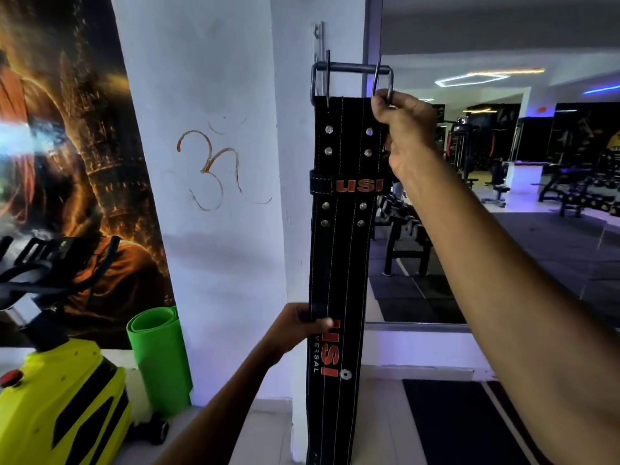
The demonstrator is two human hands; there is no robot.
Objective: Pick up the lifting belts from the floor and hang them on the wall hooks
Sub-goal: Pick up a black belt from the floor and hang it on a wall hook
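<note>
A long black lifting belt (pixel 342 250) with white stitching and orange lettering hangs straight down in front of a white pillar. Its metal buckle (pixel 350 77) is at the top, level with a white wall hook (pixel 318 41) fixed to the pillar; whether the buckle rests on the hook I cannot tell. My right hand (pixel 407 129) grips the belt's upper right corner just under the buckle. My left hand (pixel 298 325) pinches the belt's left edge lower down, beside the orange lettering.
A rolled green mat (pixel 157 357) leans at the pillar's foot. A yellow exercise bike (pixel 57 394) stands at the lower left before a wall poster. A mirror (pixel 503 162) to the right shows gym benches and racks. A black floor mat (pixel 459 421) lies below it.
</note>
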